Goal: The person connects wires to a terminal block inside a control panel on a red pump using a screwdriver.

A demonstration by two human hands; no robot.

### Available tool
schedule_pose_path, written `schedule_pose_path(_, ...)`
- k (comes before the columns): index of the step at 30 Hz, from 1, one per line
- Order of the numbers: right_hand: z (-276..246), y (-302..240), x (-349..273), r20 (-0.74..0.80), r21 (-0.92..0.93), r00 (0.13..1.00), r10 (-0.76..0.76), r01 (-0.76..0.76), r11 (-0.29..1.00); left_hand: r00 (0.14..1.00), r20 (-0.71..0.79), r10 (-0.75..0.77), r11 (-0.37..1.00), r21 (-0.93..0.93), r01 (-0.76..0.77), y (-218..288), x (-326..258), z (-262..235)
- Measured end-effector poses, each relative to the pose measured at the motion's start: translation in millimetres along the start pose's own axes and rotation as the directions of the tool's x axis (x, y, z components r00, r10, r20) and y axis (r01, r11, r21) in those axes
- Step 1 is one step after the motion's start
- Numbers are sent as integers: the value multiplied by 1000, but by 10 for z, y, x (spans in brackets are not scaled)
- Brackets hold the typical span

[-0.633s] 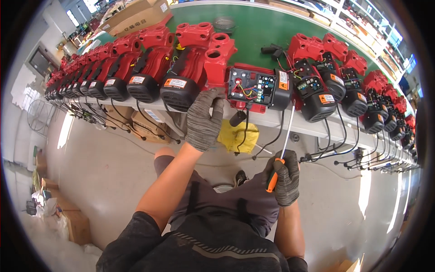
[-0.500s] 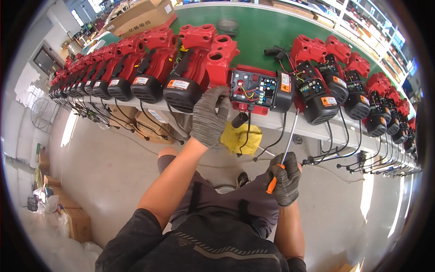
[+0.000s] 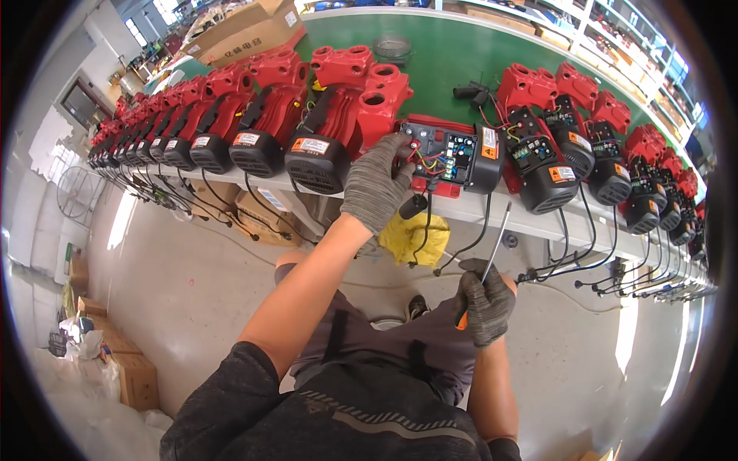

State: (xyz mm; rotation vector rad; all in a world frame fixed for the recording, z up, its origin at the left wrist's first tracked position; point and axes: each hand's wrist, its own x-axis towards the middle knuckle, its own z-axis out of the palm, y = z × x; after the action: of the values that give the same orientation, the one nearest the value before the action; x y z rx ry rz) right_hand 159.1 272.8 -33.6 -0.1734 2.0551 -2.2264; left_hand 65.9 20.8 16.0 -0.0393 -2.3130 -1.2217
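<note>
Head view: the gloved left hand [image 3: 377,184] pinches wires in the open black control box [image 3: 450,154] of a glossy red pump at the green bench's [image 3: 461,54] near edge. The right hand [image 3: 486,302], fisted around an orange-handled screwdriver [image 3: 484,265], waits below. Wiring seems underway; next likely needs the slim steel tip at a terminal.

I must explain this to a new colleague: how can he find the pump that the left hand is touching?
A row of red pumps lines the green bench. Find the gloved left hand at the front edge. It rests on the open pump, the only one showing coloured wires.
</note>
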Motion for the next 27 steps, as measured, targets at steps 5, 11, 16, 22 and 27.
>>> schedule_pose_path(5,41,0,-53,52,-51,995,82,-79,996,1000,28,-11,992,-129,15,-155,-33,-23)
schedule_pose_path(11,94,88,3,38,32,991,132,-133,991,962,55,267,962,32,-269,-278,-99,-28)
schedule_pose_path(16,289,-97,231,-75,-50,982,172,-176,983,883,174,435,877,140,-460,-326,21,-71)
schedule_pose_path(22,656,121,717,-81,-127,996,-44,33,991,877,188,442,884,79,-461,-269,45,-59)
schedule_pose_path(27,852,526,997,-129,-284,960,-250,206,936,875,232,426,888,80,-453,-257,79,-132)
